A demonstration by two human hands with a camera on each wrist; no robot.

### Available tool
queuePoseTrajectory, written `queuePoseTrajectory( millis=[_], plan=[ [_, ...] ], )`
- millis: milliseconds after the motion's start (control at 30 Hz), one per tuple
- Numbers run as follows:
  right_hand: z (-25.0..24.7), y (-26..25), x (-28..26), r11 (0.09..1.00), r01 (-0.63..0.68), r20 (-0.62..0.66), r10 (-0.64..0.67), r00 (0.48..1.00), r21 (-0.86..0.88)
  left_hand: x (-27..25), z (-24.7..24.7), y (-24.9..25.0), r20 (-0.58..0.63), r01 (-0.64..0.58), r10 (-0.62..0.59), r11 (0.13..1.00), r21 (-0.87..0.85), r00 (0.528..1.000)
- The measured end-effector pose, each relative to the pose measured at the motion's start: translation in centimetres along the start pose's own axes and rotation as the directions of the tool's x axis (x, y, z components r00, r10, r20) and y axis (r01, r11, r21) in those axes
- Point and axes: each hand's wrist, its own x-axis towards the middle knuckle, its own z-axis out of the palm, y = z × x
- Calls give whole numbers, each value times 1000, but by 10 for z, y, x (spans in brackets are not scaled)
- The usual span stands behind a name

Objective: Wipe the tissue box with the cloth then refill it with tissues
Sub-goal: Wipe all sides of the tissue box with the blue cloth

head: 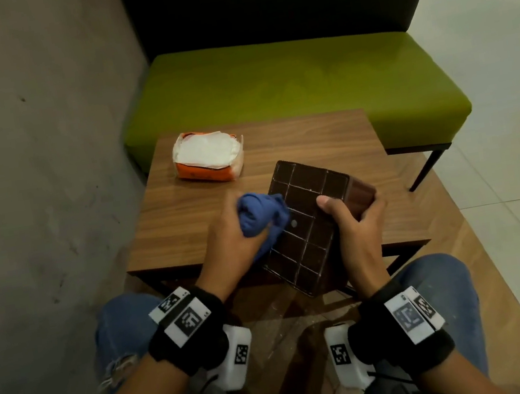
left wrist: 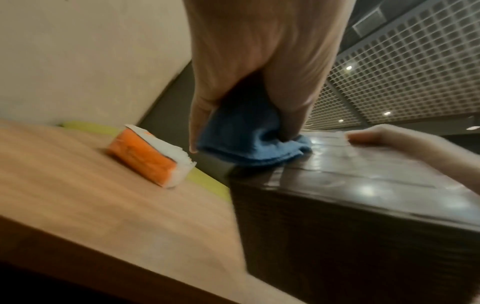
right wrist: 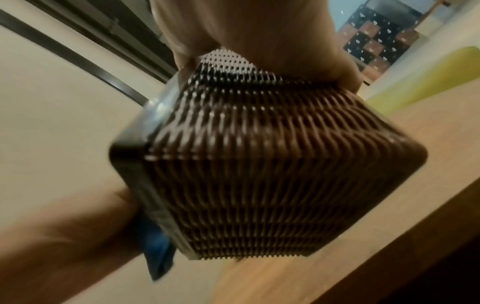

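Observation:
A dark brown woven tissue box [head: 310,223] is tilted at the near edge of the table, its gridded face turned up. My right hand [head: 351,220] grips its right side, thumb on the gridded face, fingers round the woven wall [right wrist: 259,164]. My left hand [head: 234,235] holds a bunched blue cloth [head: 262,211] against the box's left edge; the left wrist view shows the cloth [left wrist: 249,142] lying on the glossy face [left wrist: 363,174]. An orange pack of white tissues [head: 209,157] lies at the table's far left, apart from both hands.
The small wooden table [head: 311,141] stands against a grey wall [head: 37,130] on the left. A green bench [head: 285,84] with a dark backrest sits behind it. My knees in blue jeans [head: 119,328] are under the near edge.

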Motion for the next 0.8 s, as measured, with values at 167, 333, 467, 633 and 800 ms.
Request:
queuePoseTrajectory(
  millis=[167,333,467,633,800],
  plan=[
    [8,-8,-3,993,86,-60,-92,994,-82,-4,4,-2,100,98,-87,989,-107,991],
    [7,-11,-5,985,126,-59,-134,989,-117,-7,9,-8,104,226,-213,964,-139,972],
    [9,-10,-9,982,132,-68,-143,987,-138,-6,8,-7,251,382,-322,889,-251,913],
    [7,-8,-6,987,108,-68,-116,991,-120,-4,16,-5,234,415,-357,864,-284,904],
    [9,-9,-8,979,150,-96,-165,982,-140,-4,19,-9,207,461,-413,805,-373,887]
  ],
)
